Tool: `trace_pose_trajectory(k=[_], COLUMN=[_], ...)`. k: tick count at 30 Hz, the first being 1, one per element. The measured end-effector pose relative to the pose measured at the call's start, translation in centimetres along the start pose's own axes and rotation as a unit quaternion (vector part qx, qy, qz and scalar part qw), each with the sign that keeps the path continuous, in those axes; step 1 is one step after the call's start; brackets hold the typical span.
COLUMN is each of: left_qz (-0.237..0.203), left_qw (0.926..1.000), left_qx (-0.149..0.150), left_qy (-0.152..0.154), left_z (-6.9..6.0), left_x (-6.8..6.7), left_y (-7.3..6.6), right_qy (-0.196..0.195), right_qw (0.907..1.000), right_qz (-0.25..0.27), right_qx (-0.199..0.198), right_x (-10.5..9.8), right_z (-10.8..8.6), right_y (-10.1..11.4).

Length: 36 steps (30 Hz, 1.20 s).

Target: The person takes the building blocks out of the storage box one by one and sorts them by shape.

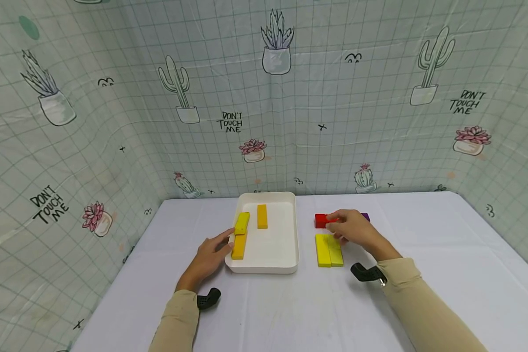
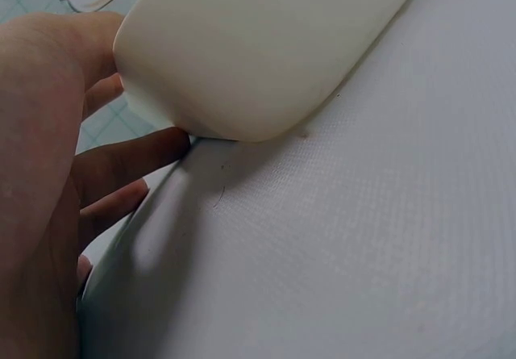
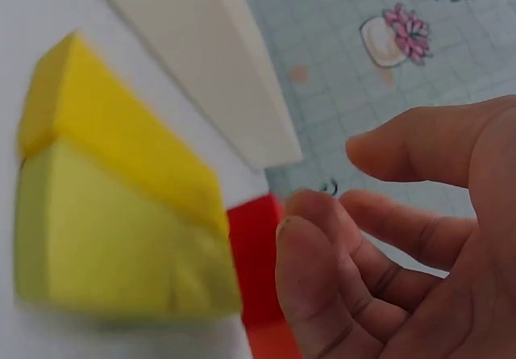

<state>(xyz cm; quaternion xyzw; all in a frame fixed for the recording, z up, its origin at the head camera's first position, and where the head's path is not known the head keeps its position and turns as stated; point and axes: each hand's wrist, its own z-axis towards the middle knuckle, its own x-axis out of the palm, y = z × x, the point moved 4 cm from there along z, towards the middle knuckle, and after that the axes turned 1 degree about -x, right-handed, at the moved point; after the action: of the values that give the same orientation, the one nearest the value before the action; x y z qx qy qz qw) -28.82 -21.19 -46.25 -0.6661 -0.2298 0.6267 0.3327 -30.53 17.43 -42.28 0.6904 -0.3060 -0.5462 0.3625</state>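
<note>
Head view's got two bare hands working over a white-covered tabletop [image 1: 264,313], with a white rectangular tray [image 1: 273,270] sitting between them at the back. Left hand [image 1: 208,255] is up against the tray's left side, fingers loosely stretched out and touching its edge. Inside that side there's a yellow block [image 1: 242,222], its near end meeting an amber block [image 1: 239,247]; can't tell if one overlaps the other. Another amber block [image 1: 262,216] lies further back in the tray.

Right hand [image 1: 354,227] is just to the right of the tray, over a red block [image 1: 320,221]. Right wrist cam shows those fingers bent but spread apart, nothing between the tips, with an orange-red block [image 3: 274,341] next to the red one. Just nearer the person, two yellow blocks [image 1: 323,250] lie side by side, touching. A bit of a purple block [image 1: 366,216] peeks out behind the hand. Backdrop's a gridded cactus-print cloth [image 1: 308,98], and both sleeves [image 1: 427,303] are beige.
</note>
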Motion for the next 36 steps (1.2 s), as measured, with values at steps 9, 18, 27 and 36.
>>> trace_pose_trajectory(k=[9,18,27,36], left_qz=[-0.002,-0.011,-0.009,-0.017], left_qw=[1.0000,0.9999,0.9998,0.9997], left_qx=[0.000,0.007,0.019,0.015], left_qy=[0.001,-0.002,-0.006,-0.007], left_z=[0.0,-0.1,0.3,0.2], left_x=[0.0,0.1,-0.3,-0.2], left_y=[0.4,0.7,0.3,0.5], right_qy=[0.035,0.053,0.045,0.051], right_qw=[0.9948,0.9943,0.9913,0.9915], right_qz=[0.093,0.092,0.121,0.119], right_qx=[-0.022,-0.007,-0.025,-0.005], right_x=[3.0,6.1,8.2,9.5], right_z=[3.0,5.5,7.9,8.6], right_y=[3.7,6.1,7.6,8.7])
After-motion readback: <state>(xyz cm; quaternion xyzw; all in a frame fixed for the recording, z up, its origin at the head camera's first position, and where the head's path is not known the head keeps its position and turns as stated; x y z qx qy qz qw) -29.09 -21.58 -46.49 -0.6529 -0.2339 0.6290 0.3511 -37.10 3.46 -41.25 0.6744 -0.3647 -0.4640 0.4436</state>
